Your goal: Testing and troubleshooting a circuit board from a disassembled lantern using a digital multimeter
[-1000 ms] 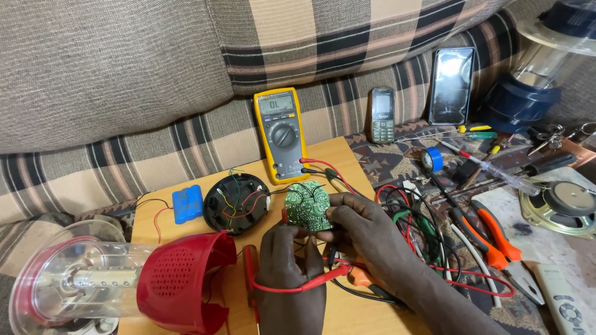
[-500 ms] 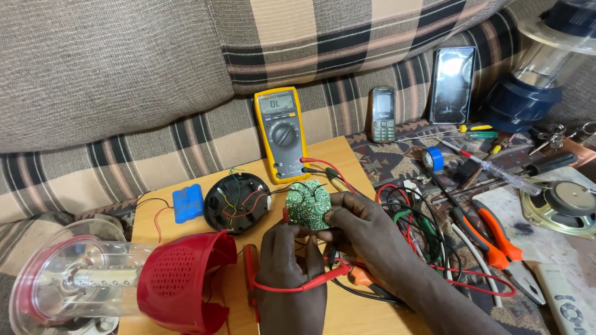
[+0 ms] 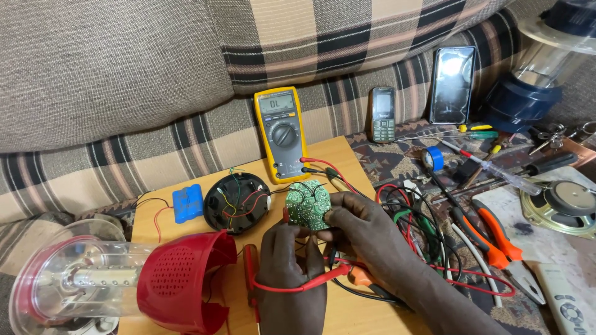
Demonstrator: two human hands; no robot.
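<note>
Green and round, the small circuit board is pinched between both hands above the light wooden board. The left hand grips its lower edge from below; the right hand clamps its right rim, fingers closed on it. A red probe lead crosses the left hand. Just left lie the black round base with coloured wires and the blue battery pack. Behind stands the yellow multimeter.

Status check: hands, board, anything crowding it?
Left hand and right hand both grip green circuit board. Red probe lead crosses left hand. Multimeter behind.
</note>
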